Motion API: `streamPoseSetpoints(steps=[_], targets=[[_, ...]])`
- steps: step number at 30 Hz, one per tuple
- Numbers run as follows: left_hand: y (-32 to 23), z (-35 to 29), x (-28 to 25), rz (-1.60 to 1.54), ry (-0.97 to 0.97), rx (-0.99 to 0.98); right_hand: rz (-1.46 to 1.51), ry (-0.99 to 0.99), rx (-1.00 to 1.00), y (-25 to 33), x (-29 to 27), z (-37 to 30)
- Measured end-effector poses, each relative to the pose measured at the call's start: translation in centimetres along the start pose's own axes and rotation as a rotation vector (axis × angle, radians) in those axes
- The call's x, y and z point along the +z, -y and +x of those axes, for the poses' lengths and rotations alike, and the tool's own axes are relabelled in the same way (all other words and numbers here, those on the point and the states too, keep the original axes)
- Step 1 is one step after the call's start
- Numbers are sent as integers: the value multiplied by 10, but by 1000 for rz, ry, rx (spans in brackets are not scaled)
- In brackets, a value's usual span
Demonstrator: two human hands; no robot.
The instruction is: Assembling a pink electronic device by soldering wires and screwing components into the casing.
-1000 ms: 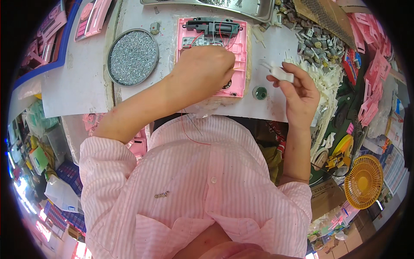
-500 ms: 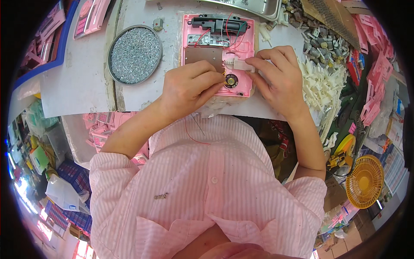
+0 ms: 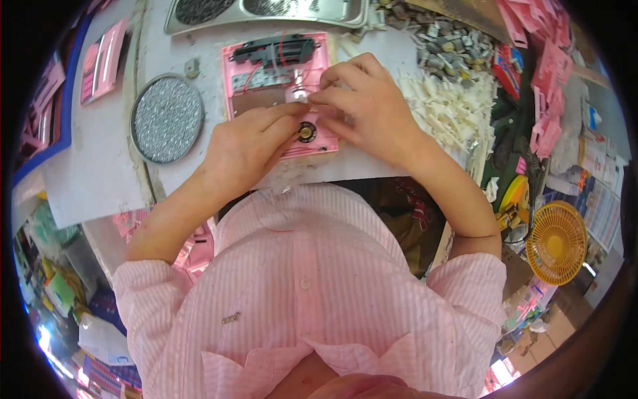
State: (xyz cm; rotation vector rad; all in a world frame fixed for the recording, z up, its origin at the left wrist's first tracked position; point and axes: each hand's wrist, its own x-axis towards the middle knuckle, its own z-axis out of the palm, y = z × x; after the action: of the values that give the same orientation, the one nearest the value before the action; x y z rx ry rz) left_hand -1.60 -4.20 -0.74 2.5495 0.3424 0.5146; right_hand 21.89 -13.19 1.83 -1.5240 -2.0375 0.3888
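A pink plastic housing [image 3: 325,74] lies open on the table in front of me. Inside it are a black mechanism [image 3: 282,50], a metal strip [image 3: 262,81], thin red wires and a round speaker [image 3: 307,132]. A whitish plastic part [image 3: 300,92] sits in the housing's middle, partly hidden by my fingers. My right hand [image 3: 365,110] reaches over the housing's right side, its fingertips closed on that part. From the left, my left hand [image 3: 249,143] comes in with thumb and fingers pinched beside the part, above the speaker. What this pinch holds is hidden.
Left of the housing stands a round dish [image 3: 167,118] full of small screws. A metal tray [image 3: 266,16] lies behind. White plastic parts [image 3: 452,110] and grey metal parts [image 3: 455,50] are heaped at the right. A yellow fan [image 3: 557,244] is at far right.
The view has shifted, so the table things appear further left. My left fingertips have moved from beside the speaker up to the whitish part. My right hand stays at that part.
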Motion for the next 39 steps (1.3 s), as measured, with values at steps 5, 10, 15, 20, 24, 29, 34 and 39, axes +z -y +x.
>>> streamPoseSetpoints(steps=[5, 10, 15, 20, 24, 29, 34, 39], targets=[[-3, 6, -10, -125, 80, -43, -498, -353, 465, -71, -63, -30], [-13, 17, -27, -367, 56, -138, -844, -275, 431, -90, -81, -32], [-28, 58, -24, -672, -73, -410, 21, -431, 329, -26, -66, -28], [-27, 100, -23, -1058, 225, -495, 96, -224, 159, 10, -58, -33], [-39, 106, -22, -966, 262, -427, 603, -252, 458, 19, -42, -53], [-60, 105, -19, -594, 93, -27, 994, -365, 510, 23, -36, -70], [-60, 119, -7, -130, 44, 425, 1563, -517, 588, 12, -43, -77], [-30, 189, 17, -360, -14, 322, 1279, -660, 696, -12, -52, -104]])
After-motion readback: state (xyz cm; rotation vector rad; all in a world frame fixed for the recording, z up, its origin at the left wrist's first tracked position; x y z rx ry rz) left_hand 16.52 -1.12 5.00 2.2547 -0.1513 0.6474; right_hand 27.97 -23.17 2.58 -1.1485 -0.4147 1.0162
